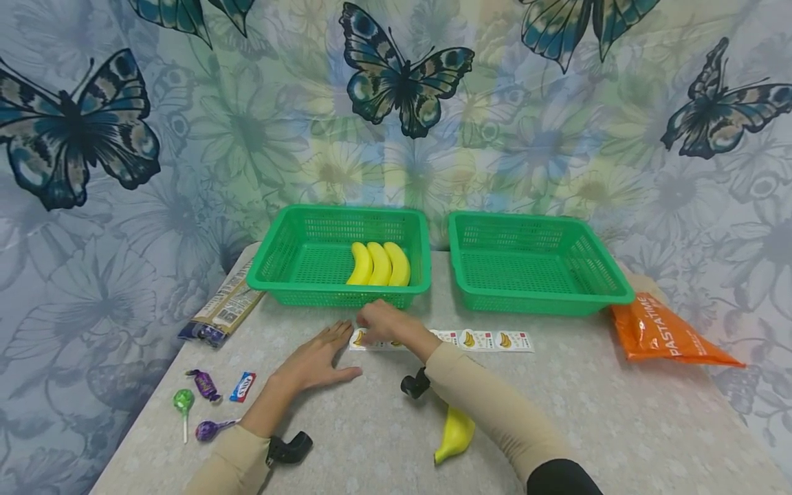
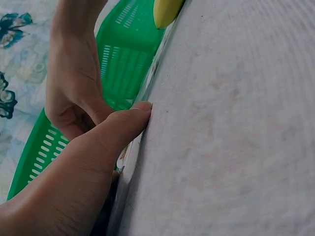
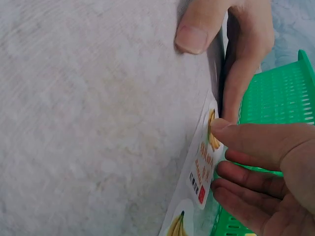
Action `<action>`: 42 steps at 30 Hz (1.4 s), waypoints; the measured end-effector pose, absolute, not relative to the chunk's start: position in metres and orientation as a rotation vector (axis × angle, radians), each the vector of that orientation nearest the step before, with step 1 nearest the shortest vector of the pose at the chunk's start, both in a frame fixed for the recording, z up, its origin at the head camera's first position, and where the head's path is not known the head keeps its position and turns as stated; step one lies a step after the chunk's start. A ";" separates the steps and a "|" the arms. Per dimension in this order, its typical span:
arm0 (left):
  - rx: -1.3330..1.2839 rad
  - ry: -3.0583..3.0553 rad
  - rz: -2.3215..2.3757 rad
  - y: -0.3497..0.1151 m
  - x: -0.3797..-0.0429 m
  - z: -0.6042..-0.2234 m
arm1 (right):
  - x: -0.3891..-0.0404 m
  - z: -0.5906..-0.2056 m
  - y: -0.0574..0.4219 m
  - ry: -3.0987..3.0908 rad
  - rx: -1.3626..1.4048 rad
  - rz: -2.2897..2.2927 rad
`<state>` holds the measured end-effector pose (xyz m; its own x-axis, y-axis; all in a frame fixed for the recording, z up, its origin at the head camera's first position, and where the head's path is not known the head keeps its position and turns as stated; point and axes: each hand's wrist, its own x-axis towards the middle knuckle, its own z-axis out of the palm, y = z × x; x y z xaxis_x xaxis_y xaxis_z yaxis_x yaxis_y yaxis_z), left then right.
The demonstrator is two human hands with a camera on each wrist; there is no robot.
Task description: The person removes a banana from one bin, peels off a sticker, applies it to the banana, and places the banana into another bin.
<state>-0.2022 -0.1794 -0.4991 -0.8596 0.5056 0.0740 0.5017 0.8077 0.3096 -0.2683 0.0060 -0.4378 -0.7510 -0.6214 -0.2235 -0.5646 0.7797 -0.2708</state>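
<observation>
Your right grip pinches the white, banana-printed paper label strip, probably light, flexible and tear-prone, so take its edge beside your spread left grip.

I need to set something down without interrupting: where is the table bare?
Widest: the tabletop between the right sleeve and the orange bag. Also the right basket floor. Crowded: the left side, with candies, and the sticker strip, where the left hand and right hand work.
</observation>
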 end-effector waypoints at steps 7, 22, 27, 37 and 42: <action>0.853 2.989 0.499 -0.179 -0.201 -0.498 | -0.265 -0.440 0.004 2.687 -0.986 -0.211; 0.840 2.972 0.510 -0.177 -0.201 -0.496 | -0.263 -0.443 0.004 2.786 -0.984 -0.268; 0.815 2.963 0.506 -0.178 -0.201 -0.495 | -0.262 -0.441 0.004 2.802 -1.014 -0.277; 0.800 2.969 0.497 -0.178 -0.204 -0.495 | -0.252 -0.424 0.016 2.808 -1.080 -0.326; 0.797 2.960 0.510 -0.177 -0.202 -0.494 | -0.247 -0.420 0.024 2.801 -1.116 -0.362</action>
